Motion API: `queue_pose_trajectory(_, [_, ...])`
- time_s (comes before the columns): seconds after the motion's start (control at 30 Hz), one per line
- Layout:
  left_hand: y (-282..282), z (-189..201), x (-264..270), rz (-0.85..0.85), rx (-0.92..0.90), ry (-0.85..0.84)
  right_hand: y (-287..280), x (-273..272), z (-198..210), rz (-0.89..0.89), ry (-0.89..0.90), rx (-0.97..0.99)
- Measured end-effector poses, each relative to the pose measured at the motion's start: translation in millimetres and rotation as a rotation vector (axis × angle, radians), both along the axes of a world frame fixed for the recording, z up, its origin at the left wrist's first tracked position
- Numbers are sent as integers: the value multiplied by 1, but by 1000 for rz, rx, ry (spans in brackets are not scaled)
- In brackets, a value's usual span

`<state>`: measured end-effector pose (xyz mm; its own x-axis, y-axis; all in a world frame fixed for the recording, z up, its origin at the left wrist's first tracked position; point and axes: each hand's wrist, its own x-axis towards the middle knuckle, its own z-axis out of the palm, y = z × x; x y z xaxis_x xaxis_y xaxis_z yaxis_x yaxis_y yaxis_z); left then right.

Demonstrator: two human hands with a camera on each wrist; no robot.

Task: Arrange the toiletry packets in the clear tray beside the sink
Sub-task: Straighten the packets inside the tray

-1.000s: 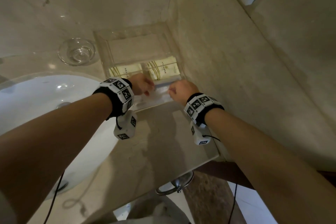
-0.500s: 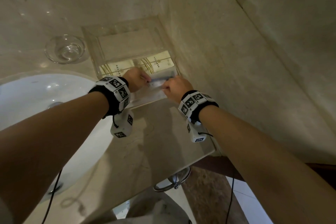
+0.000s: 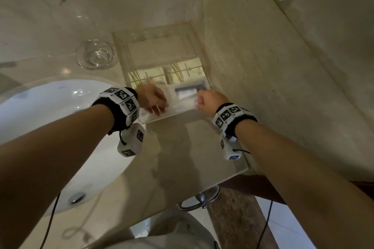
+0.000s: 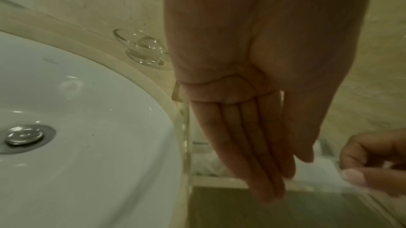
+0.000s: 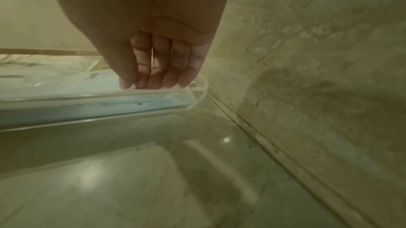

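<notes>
The marble bench (image 3: 182,157) fills most of the head view, with a stone wall (image 3: 273,66) rising along its 3 o'clock side. The white sink (image 3: 50,119) is set into the bench at 9 o'clock, its metal drain (image 4: 24,136) plain in the left wrist view. The clear tray (image 3: 157,34) sits on the bench at 12 o'clock, between the sink and the wall, its right side close against the wall. A small glass dish (image 3: 94,54) stands on the bench at 11 o'clock, just beside the tray's left wall.

Inside the tray, two cream packets with gold lines (image 3: 151,77) lie side by side across the middle. Nearer its front edge lie white packets (image 3: 178,105), and a packet with a blue label (image 3: 187,92) rests on them toward the right.

The left hand (image 3: 152,98) reaches over the tray's front left corner. Its grip is wide: in the left wrist view the fingers (image 4: 252,145) are straight and close together, pointing down over the front rim, holding nothing. Whether the fingertips touch the packets I cannot tell.

The right hand (image 3: 210,100) is at the tray's front right corner. Its grip is narrow: the right wrist view shows the fingers (image 5: 162,68) curled with the tips bunched against the thumb at the edge of a white packet just above the rim, apparently pinching it, though the picture is blurred.
</notes>
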<state>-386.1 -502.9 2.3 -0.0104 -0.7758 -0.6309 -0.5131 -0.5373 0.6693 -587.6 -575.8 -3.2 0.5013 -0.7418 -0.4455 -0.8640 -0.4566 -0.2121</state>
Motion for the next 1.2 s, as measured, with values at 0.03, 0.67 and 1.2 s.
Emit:
queue_pose_trajectory(0.03, [5,0,1,-30,48,28,1,1,-1,-13,-6,-6])
queue_pose_trajectory(0.67, [17,-9,3,175,-123,-36,15,-6,2,7,-162,-251])
queue_pose_trajectory(1.2, [25,3,19,280,-225,-176,10,14,-1,50,-127,-209])
